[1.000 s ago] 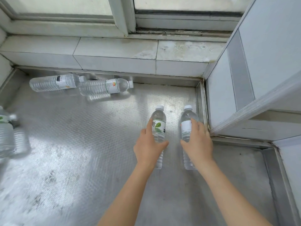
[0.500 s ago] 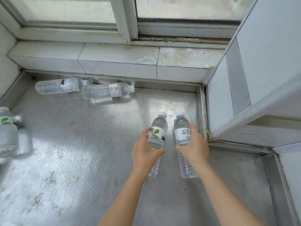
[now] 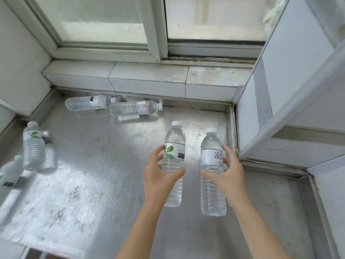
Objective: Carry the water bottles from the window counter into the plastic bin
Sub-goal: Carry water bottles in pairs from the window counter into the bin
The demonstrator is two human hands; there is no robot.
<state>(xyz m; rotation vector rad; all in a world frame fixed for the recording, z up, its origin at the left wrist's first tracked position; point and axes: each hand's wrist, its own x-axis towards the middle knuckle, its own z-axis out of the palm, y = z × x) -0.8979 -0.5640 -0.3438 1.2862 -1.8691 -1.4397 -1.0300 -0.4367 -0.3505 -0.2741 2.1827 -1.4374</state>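
My left hand point(image 3: 160, 176) grips a clear water bottle with a green leaf label point(image 3: 174, 144), held upright above the steel counter point(image 3: 89, 180). My right hand point(image 3: 228, 176) grips a second clear bottle with a white label point(image 3: 211, 146) beside it. Both have white caps. Two more bottles point(image 3: 87, 103) point(image 3: 134, 108) lie on their sides at the back of the counter under the tiled sill. At the left edge another leaf-label bottle point(image 3: 33, 144) stands upright, and a further one point(image 3: 9, 174) shows partly, blurred. The plastic bin is not in view.
A tiled window sill point(image 3: 149, 79) and sliding window point(image 3: 104, 21) close off the back. A white wall point(image 3: 18, 62) bounds the left. A white cabinet point(image 3: 291, 90) juts in at the right, with a raised steel rim point(image 3: 231, 131) along its foot.
Both hands closed around the two right-hand bottles and raised them off the counter toward me. The view tilted up, showing more window and the bottles on the left.
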